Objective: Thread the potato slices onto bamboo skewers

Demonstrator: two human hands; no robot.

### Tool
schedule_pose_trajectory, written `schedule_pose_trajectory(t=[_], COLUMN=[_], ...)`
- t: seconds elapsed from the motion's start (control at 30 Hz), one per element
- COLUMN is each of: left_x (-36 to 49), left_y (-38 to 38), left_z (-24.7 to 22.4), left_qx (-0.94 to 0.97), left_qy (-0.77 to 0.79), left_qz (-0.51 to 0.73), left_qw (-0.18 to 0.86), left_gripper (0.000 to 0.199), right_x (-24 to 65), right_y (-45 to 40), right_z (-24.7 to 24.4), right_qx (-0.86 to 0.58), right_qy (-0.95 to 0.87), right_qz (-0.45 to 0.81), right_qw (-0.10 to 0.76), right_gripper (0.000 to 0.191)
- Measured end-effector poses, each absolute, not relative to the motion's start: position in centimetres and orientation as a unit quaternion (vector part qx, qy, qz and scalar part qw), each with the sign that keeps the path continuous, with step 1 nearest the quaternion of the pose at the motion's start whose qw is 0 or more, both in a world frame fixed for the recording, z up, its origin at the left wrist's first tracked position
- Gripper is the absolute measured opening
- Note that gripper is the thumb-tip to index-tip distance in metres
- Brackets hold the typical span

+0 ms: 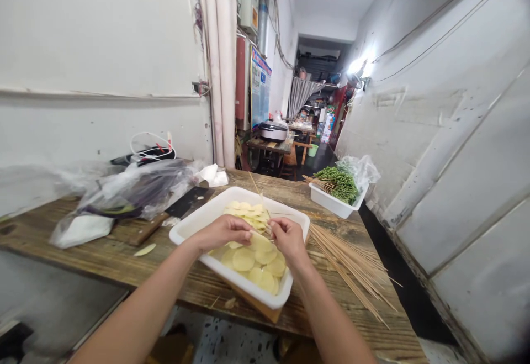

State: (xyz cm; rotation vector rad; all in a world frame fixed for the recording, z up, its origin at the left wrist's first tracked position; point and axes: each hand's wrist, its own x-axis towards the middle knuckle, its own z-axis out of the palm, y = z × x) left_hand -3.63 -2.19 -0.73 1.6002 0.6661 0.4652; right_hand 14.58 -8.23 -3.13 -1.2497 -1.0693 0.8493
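Observation:
Over a white plastic tub (pixel 186 235), both hands are close together. My left hand (pixel 226 232) is closed, its thumb and fingers pinching the edge of a thin potato slice (pixel 261 243). In my right hand (pixel 286 236), thumb and fingertips are pinched on a thin wooden skewer (pixel 266 207) that points up and away, its lower end hidden at the fingers. Loose pale yellow potato slices (pixel 243 259) lie in the near part of the tub. Farther back in it are overlapping rows of slices (pixel 244 209).
Many bare skewers (pixel 348 262) lie spread to the right of the tub. Behind them stands a white bin (pixel 331 201) with green skewered vegetables (pixel 342 184). On the left are a cleaver (pixel 188 202), plastic bags (pixel 136 187) and one stray slice (pixel 145 249).

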Motion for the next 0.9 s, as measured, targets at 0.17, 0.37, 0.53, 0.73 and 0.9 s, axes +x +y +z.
schedule_pose_trajectory(t=[0.17, 0.37, 0.53, 0.73, 0.9], left_x=[-3.52, -3.37, -3.48, -3.48, -3.53], left_y=[-2.28, -2.72, -2.98, -2.94, -2.95], left_z=[-0.73, -0.60, -0.44, -0.56, -0.55], left_qx=[0.765, 0.723, 0.697, 0.672, 0.669], left_qy=[0.248, 0.246, 0.229, 0.245, 0.237], left_qz=[0.181, 0.193, 0.163, 0.193, 0.177], left_qw=[0.566, 0.616, 0.660, 0.672, 0.682], left_gripper=[0.020, 0.019, 0.023, 0.027, 0.030], right_x=[14.62, 14.65, 14.63, 14.50, 14.55], right_y=[-8.15, -8.02, -8.06, -8.03, -8.08], right_z=[-3.17, -3.41, -3.40, -3.26, -3.33], right_qx=[-0.541, -0.542, -0.542, -0.542, -0.547], right_qy=[-0.467, -0.468, -0.468, -0.472, -0.473], right_qz=[0.366, 0.361, 0.367, 0.381, 0.376], right_qw=[0.596, 0.598, 0.594, 0.582, 0.579], right_gripper=[0.023, 0.021, 0.022, 0.021, 0.021])
